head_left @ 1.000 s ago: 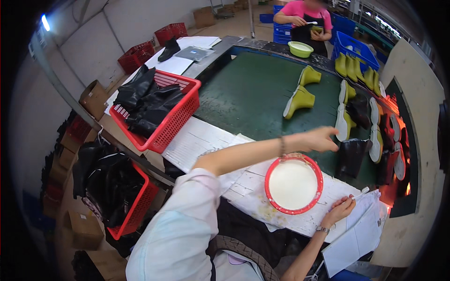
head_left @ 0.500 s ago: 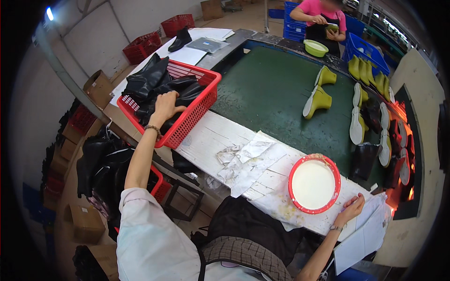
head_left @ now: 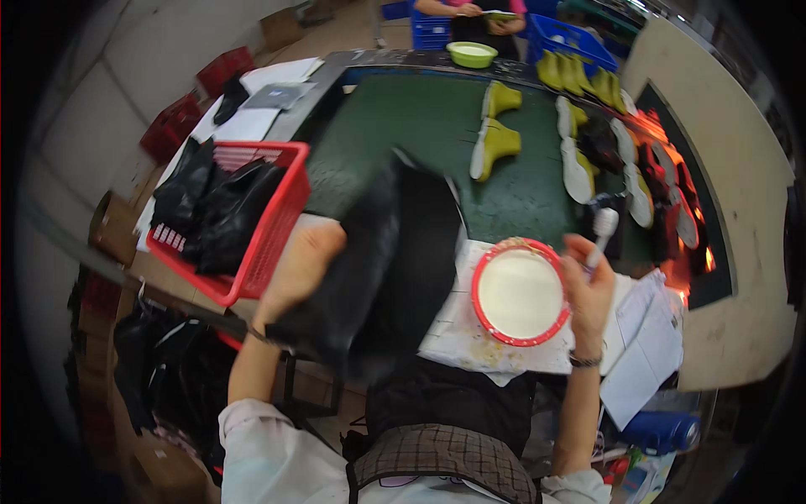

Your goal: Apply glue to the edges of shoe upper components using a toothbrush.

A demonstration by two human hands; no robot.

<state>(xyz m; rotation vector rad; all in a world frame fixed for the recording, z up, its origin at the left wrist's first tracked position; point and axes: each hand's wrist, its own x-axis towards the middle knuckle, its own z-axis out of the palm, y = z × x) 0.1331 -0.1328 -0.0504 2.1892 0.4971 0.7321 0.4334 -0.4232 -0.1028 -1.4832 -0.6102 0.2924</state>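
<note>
Closed around a black leather boot upper, my left hand holds it up in front of me, between the basket and the bowl. The upper is blurred by motion. My right hand grips a small brush with its white bristle head pointing up. Beside that hand stands a red-rimmed bowl filled with white liquid, probably glue. To the left, a red plastic basket contains more black boot uppers.
Yellow-green shoe lasts with pale soles lie on the green conveyor belt. At right is a glowing heater opening. Across the belt, a person works near a light green bowl. Black uppers are heaped at lower left.
My left hand has lifted a boot upper out of the red basket and brought it right. My right hand has risen beside the bowl, now with a brush. The view has shifted.
</note>
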